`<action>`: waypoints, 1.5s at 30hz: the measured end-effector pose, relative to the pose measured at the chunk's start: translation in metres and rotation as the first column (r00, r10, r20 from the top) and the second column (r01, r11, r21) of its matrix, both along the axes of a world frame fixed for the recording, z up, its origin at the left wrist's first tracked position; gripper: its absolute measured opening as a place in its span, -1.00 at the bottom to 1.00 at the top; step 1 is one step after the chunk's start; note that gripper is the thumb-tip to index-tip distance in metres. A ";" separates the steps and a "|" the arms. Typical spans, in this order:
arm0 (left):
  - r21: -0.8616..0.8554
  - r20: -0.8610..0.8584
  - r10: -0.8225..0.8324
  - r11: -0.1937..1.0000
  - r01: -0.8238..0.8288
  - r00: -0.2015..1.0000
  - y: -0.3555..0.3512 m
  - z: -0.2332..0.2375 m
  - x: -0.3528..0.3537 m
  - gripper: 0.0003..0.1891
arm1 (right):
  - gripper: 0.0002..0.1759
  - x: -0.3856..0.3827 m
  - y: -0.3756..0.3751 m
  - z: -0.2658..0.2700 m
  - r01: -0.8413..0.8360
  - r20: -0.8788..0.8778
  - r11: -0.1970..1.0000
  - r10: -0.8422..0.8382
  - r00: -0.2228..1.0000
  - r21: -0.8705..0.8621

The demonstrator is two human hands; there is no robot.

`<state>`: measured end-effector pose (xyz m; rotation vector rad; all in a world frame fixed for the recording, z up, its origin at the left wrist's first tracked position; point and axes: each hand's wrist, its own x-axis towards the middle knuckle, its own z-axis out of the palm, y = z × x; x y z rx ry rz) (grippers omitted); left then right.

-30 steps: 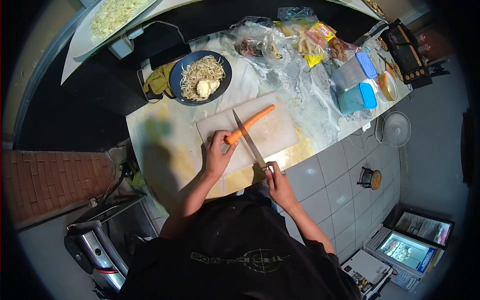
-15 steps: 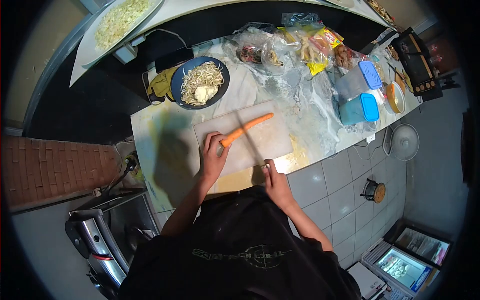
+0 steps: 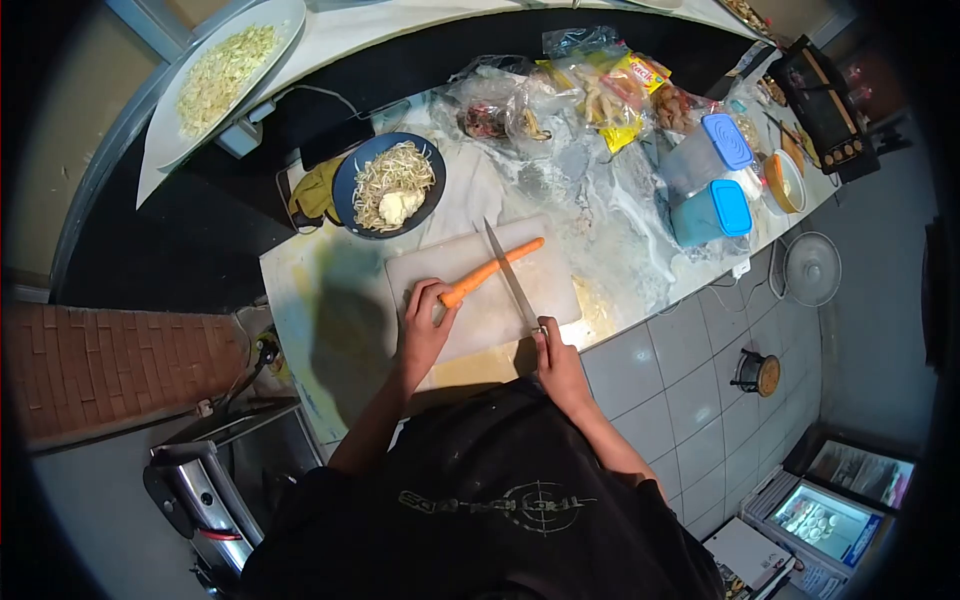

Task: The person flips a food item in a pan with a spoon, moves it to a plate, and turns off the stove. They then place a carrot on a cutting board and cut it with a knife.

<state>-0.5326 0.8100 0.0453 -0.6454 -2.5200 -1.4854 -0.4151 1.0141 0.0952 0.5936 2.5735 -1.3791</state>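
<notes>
An orange carrot [image 3: 474, 282] lies slantwise on the white cutting board [image 3: 552, 288]. My left hand [image 3: 427, 322] grips its thick end, fingers curled around it near the board's left side. In my right hand [image 3: 557, 362] is the handle of a long kitchen knife [image 3: 517, 288], held at the board's front edge. The blade points away from me and crosses the carrot toward its thin end. Beyond the board stands a dark blue plate [image 3: 345, 195] of bean sprouts [image 3: 395, 170] with a pale yellow lump [image 3: 400, 208] on top.
Plastic bags of food [image 3: 605, 100] lie along the back of the counter. Blue-lidded containers [image 3: 722, 212] and a tub [image 3: 790, 185] stand at the right. A platter of shredded vegetable [image 3: 228, 80] rests on the raised ledge. A stool [image 3: 757, 373] is on the tiled floor.
The knife blade has shifted a little to the right along the carrot, toward its thin end. My left hand keeps its hold. The whole view has shifted slightly.
</notes>
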 end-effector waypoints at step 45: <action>-0.053 0.189 -0.045 0.997 0.056 0.981 -0.003 -0.007 -0.005 -0.67 | -0.74 0.024 -0.018 -0.006 -0.083 -0.014 0.996 0.083 0.996 -0.019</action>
